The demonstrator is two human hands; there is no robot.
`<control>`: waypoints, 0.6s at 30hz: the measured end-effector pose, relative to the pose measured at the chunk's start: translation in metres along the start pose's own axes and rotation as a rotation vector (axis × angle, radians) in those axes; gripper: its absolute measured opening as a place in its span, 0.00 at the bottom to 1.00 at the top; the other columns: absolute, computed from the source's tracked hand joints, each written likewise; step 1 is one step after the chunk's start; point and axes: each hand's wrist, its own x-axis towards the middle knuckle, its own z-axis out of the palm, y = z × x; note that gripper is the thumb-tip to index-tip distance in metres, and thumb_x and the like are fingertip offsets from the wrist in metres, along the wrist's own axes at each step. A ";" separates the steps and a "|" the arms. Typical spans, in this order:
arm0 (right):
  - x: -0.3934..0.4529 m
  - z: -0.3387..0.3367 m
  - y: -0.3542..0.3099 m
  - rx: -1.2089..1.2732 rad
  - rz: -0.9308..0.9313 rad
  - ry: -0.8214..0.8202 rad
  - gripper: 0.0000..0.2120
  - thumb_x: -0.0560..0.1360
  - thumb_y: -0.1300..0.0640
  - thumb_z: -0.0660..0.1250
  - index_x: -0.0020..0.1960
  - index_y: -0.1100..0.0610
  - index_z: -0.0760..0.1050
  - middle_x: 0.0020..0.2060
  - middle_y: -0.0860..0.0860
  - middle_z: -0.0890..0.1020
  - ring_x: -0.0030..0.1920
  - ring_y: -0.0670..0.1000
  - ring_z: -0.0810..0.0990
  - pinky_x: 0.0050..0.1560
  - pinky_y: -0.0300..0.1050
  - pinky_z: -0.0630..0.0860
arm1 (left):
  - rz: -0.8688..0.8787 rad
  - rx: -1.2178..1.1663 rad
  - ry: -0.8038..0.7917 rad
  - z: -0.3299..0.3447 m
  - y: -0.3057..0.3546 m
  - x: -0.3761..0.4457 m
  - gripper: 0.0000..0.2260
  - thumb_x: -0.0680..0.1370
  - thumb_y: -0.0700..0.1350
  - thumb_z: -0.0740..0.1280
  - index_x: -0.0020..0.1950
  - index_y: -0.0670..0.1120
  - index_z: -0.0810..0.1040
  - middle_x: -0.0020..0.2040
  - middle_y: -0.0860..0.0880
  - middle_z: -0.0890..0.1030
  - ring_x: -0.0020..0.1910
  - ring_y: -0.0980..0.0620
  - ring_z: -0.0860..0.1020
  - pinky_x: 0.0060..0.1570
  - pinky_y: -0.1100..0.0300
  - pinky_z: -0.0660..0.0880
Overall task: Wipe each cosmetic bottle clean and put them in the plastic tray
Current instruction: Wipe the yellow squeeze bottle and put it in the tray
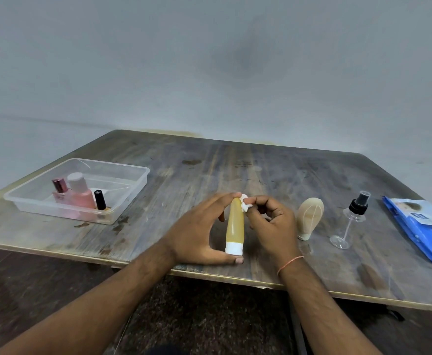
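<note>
My left hand [199,229] grips a yellow tube [234,224] with a white cap, thumb at the cap and fingertips at the far end. My right hand [271,221] pinches a small white wipe [244,204] against the tube's upper end. A clear plastic tray [130,187] at the left holds a pink-capped perfume bottle [60,192], a pink bottle [81,192] and a small black-capped bottle [100,200]. To the right of my hands stand a beige tube [309,217] on its cap and a clear spray bottle [352,219] with a black pump.
A blue pack of wipes [420,226] lies at the far right of the worn wooden table [235,165]. The table's near edge runs just under my wrists. A grey wall stands behind the table.
</note>
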 end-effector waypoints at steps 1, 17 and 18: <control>-0.002 0.000 -0.001 0.012 0.005 -0.017 0.09 0.78 0.65 0.74 0.46 0.52 0.87 0.41 0.48 0.87 0.41 0.45 0.82 0.42 0.49 0.82 | -0.013 0.004 0.015 0.000 0.000 0.000 0.55 0.68 0.66 0.84 0.87 0.54 0.59 0.81 0.60 0.67 0.72 0.55 0.75 0.68 0.48 0.78; -0.012 0.003 -0.002 -0.249 -0.322 -0.204 0.06 0.71 0.56 0.73 0.44 0.47 0.88 0.37 0.45 0.82 0.38 0.50 0.80 0.35 0.46 0.75 | -0.159 -0.003 0.261 0.007 -0.016 0.000 0.53 0.70 0.60 0.80 0.88 0.50 0.57 0.73 0.54 0.67 0.68 0.59 0.74 0.62 0.63 0.75; -0.013 0.003 -0.002 -0.296 -0.356 -0.215 0.06 0.71 0.57 0.74 0.44 0.47 0.88 0.38 0.44 0.82 0.38 0.49 0.80 0.36 0.43 0.74 | -0.160 0.014 0.258 0.008 -0.017 0.000 0.53 0.69 0.60 0.79 0.89 0.50 0.56 0.74 0.53 0.67 0.69 0.57 0.73 0.63 0.60 0.77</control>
